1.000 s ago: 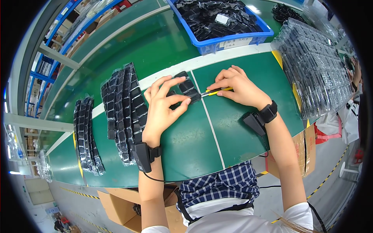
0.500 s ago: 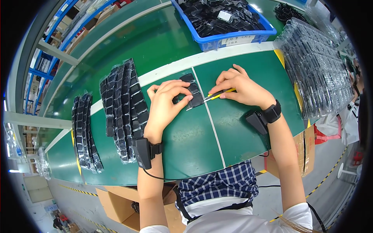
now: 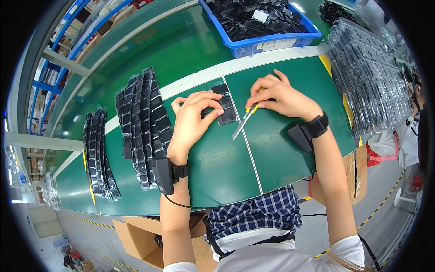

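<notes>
A short strip of flat black pieces in clear film (image 3: 228,116) lies on the green tabletop, left of a thin white seam line. My left hand (image 3: 194,113) is closed on its left edge, thumb and fingertips pressed against it. To the right, my right hand (image 3: 283,96) grips a yellow-handled utility knife (image 3: 243,124). The knife's long silver blade slants down and left, its tip over the table just below the strip and apart from it. My curled fingers hide part of the handle.
Left of my left arm lie longer black film-wrapped strips (image 3: 144,129) and a second group (image 3: 97,156). A blue bin (image 3: 265,46) of black pieces stands at the back. Stacked clear plastic trays (image 3: 369,81) rise at the right. Open cardboard box (image 3: 136,242) below the table's front edge.
The knife has swung so its blade points more steeply toward me, and its tip has left the strip's lower edge. My left hand stays nearly still on the strip.
</notes>
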### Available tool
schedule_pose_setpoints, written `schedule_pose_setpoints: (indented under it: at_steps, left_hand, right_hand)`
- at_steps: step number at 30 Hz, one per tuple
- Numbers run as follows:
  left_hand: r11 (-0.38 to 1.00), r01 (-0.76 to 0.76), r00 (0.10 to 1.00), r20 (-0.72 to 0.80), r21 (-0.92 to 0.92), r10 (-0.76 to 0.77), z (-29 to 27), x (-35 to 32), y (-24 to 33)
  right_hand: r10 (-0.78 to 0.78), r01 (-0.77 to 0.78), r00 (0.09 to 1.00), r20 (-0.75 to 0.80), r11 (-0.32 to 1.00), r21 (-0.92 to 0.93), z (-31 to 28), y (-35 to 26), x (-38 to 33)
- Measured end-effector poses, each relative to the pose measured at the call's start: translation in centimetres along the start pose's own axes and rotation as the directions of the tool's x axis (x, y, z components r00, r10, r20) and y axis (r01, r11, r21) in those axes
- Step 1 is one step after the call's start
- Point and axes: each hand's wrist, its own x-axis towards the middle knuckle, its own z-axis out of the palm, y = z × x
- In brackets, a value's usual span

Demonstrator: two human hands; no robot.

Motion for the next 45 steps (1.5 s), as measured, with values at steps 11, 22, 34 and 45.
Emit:
schedule_pose_setpoints:
  at_steps: [11, 22, 34, 45]
  left_hand:
    - [0.993, 0.094, 0.973, -0.218, 0.067, -0.077, -3.4, -1.3, -2.9]
    - [0.973, -0.129, 0.991, -0.017, 0.191, 0.135, -1.5, -1.2, 1.5]
    - [0.967, -0.095, 0.979, -0.151, 0.237, 0.134, 0.4, -0.4, 0.2]
    - [0.98, -0.067, 0.987, -0.129, 0.188, 0.092, 0.4, -0.1, -0.2]
  right_hand:
    - [0.044, -0.036, 0.981, -0.188, 0.998, 0.047, 0.2, 0.8, -0.1]
    - [0.018, -0.02, 0.982, -0.186, 1.0, -0.008, 1.1, 0.0, 0.4]
    - [0.032, -0.031, 0.998, -0.051, 0.999, 0.013, 0.8, -0.6, 0.0]
    - [0.0, -0.001, 0.998, -0.055, 1.0, -0.024, 1.3, -1.0, 1.0]
